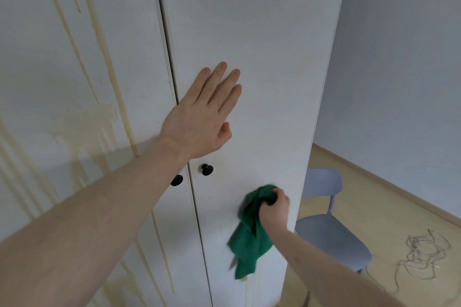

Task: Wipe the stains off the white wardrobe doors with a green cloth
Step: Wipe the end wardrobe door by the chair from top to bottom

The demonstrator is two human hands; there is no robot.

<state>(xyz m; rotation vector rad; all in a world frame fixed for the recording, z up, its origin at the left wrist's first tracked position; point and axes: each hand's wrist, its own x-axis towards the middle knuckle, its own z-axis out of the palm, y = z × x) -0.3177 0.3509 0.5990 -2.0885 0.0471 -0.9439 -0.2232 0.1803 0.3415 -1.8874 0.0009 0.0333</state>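
Pale grey walls (399, 45) and a light wood floor (374, 207) framed the scene, with a white wardrobe filling most of the view. Two doors were seen, closed, with a dark seam between them. On the left door (74, 82) long yellowish stains (109, 77) were seen, running down in streaks and spreading into a wider blotch at mid height; further streaks were visible lower down near the seam. The right door (249, 20) appeared largely clean, though a faint drip could be made out at its bottom edge below the cloth. Two black knobs (207, 169) were fixed either side of the seam, the left one partly hidden by the forearm. The left hand (199, 114) was laid flat against the right door just above the knobs, its fingers straight and only slightly apart, the thumb tucked in beside the palm. The right hand (274, 209) was held lower, against the right door near its outer edge, with the fingers curled tightly round a bunched part of the cloth (249, 237). That green cloth was pressed to the door under the hand, and its loose end hung down the panel beneath the wrist. Beside the wardrobe a grey-blue chair (326, 229) was stood on the floor, and near it a tangle of pale cord (421, 254) was left lying.
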